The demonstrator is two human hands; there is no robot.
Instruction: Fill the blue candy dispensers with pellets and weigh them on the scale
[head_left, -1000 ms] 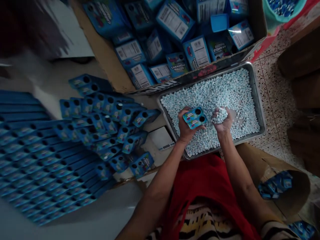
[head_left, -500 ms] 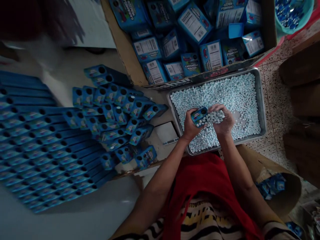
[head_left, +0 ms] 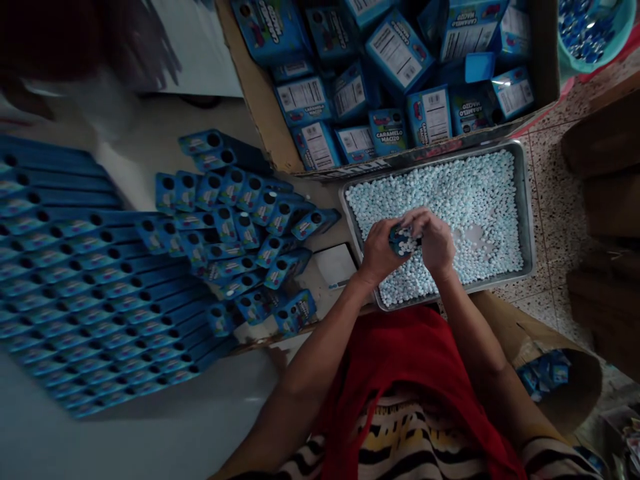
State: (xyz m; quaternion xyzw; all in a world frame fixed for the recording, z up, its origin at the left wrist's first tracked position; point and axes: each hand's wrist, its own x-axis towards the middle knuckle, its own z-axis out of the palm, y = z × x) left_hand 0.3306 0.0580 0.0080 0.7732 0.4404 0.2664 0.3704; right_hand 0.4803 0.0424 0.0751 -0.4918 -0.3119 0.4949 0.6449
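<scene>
Over the metal tray (head_left: pixel 528 220) of small pale blue candies (head_left: pixel 480 180), my left hand (head_left: pixel 381 253) is wrapped round a small blue box (head_left: pixel 399 241), mostly hidden by the fingers. White candies show at the box's open end. My right hand (head_left: pixel 434 241) is cupped against that end, its fingers curled over the box; candies show between the two hands, though how many lie in the right palm is hidden. A bare patch of tray bottom shows right of my right hand.
Many blue boxes (head_left: pixel 245 193) stand stacked on the left table. A carton (head_left: pixel 255 100) of larger blue boxes lies beyond the tray. Between stack and tray sits a small scale (head_left: pixel 336 265). A turquoise tub (head_left: pixel 575 61) is upper right. Another person's hand (head_left: pixel 145 47) is upper left.
My right hand has moved left and closed in on the box, its fingers curling over the open end. The handful of candies that lay visible in its palm is now mostly hidden.
</scene>
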